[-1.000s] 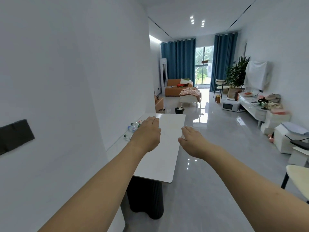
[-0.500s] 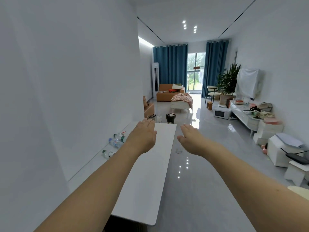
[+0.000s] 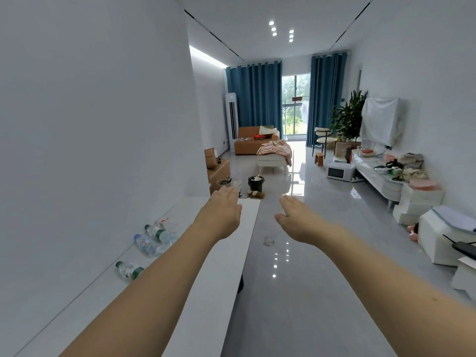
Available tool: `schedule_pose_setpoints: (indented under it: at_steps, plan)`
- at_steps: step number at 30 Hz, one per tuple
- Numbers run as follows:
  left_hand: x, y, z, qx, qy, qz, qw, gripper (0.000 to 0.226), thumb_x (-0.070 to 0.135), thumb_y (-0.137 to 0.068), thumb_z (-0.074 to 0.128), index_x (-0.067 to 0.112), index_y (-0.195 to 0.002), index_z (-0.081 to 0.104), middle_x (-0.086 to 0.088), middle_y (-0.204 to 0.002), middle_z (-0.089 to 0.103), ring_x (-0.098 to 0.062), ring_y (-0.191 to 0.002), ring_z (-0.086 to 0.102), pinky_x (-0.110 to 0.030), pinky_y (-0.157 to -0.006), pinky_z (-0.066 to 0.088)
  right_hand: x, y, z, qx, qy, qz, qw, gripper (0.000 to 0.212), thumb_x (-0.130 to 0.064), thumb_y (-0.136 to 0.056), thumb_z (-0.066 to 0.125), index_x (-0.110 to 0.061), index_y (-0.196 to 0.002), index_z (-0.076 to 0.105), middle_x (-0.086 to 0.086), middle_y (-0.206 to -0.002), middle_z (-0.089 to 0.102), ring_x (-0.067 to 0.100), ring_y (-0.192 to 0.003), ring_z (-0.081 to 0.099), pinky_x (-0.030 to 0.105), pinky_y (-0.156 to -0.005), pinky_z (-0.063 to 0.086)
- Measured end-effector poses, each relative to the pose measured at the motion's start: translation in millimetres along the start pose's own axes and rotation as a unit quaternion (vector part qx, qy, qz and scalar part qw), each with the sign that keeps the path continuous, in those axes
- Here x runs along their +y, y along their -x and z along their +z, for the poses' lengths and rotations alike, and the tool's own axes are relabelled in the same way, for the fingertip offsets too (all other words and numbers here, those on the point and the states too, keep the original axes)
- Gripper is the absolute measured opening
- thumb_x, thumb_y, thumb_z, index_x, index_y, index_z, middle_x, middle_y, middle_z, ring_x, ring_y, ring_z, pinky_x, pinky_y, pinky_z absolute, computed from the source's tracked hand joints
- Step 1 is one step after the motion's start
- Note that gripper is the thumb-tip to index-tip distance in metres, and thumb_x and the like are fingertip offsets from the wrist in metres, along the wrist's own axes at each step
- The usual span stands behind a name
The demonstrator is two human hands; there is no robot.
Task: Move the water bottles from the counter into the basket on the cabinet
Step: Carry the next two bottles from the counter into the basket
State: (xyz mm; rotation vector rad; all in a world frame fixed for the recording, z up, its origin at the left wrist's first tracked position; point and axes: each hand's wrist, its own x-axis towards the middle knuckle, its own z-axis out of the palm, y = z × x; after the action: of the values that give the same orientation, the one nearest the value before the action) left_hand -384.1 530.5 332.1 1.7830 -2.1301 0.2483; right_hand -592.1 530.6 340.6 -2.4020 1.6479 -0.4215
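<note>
Several clear water bottles lie on their sides on the white counter [image 3: 221, 269], against the left wall. One green-capped bottle [image 3: 128, 270] lies nearest me, and a cluster of bottles [image 3: 154, 239] lies a little farther along. My left hand [image 3: 222, 213] is stretched out flat above the counter, to the right of the cluster, holding nothing. My right hand [image 3: 296, 217] reaches forward over the floor, fingers extended, empty. No basket is in view.
The counter's right edge borders a glossy grey floor [image 3: 309, 292]. A black bin [image 3: 256, 183] stands beyond the counter's far end. White cabinets [image 3: 386, 181] with clutter and a white box [image 3: 443, 238] line the right wall. A sofa [image 3: 253, 140] stands at the far end.
The view has moved forward along the counter. The bottles now lie closer and lower left. Both hands stay stretched out and empty.
</note>
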Motion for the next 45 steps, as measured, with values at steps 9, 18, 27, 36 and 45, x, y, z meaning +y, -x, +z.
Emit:
schedule_pose_setpoints:
  at_steps: [9, 18, 27, 36, 45]
  plan:
    - [33, -139, 28, 0.019, -0.037, 0.016, 0.999, 0.049, 0.027, -0.105, 0.034, 0.006, -0.15, 0.031, -0.012, -0.157, 0.033, -0.027, -0.145, 0.026, -0.036, -0.119, 0.017, 103, -125, -31, 0.005, -0.002, -0.013, 1.0, 0.055, -0.028, -0.103, 0.031, -0.005, -0.152, 0.017, 0.013, -0.162, 0.012, 0.026, -0.149, 0.009, 0.038, -0.118, 0.01]
    - [13, -239, 76, -0.007, -0.031, 0.002, 0.999, 0.05, 0.029, -0.106, 0.034, 0.008, -0.151, 0.03, -0.012, -0.159, 0.03, -0.027, -0.146, 0.024, -0.038, -0.119, 0.017, 146, -241, -20, -0.01, -0.024, -0.036, 0.999, 0.052, -0.027, -0.103, 0.03, -0.003, -0.149, 0.023, 0.013, -0.16, 0.017, 0.026, -0.147, 0.013, 0.038, -0.117, 0.012]
    - [-66, -376, 144, -0.002, -0.036, 0.012, 0.999, 0.048, 0.028, -0.105, 0.035, 0.007, -0.149, 0.034, -0.011, -0.156, 0.035, -0.027, -0.144, 0.027, -0.036, -0.118, 0.018, 168, -411, 10, 0.015, -0.003, -0.039, 0.999, 0.045, -0.026, -0.101, 0.035, -0.002, -0.138, 0.037, 0.016, -0.15, 0.033, 0.029, -0.138, 0.029, 0.04, -0.112, 0.024]
    - [-187, -507, 180, 0.01, -0.032, -0.046, 0.998, 0.047, 0.031, -0.104, 0.037, 0.008, -0.146, 0.038, -0.012, -0.152, 0.04, -0.028, -0.138, 0.036, -0.038, -0.113, 0.03, 133, -603, 30, 0.004, 0.02, -0.076, 0.997, 0.043, -0.027, -0.1, 0.039, -0.002, -0.134, 0.042, 0.015, -0.14, 0.043, 0.03, -0.129, 0.037, 0.041, -0.108, 0.029]
    - [-269, -534, 198, 0.003, -0.037, -0.167, 0.985, 0.05, 0.031, -0.104, 0.036, 0.008, -0.149, 0.033, -0.011, -0.154, 0.036, -0.028, -0.141, 0.033, -0.039, -0.115, 0.028, 85, -707, 72, -0.056, 0.011, -0.155, 0.986, 0.043, -0.027, -0.1, 0.036, -0.003, -0.136, 0.04, 0.016, -0.144, 0.04, 0.03, -0.133, 0.034, 0.042, -0.11, 0.027]
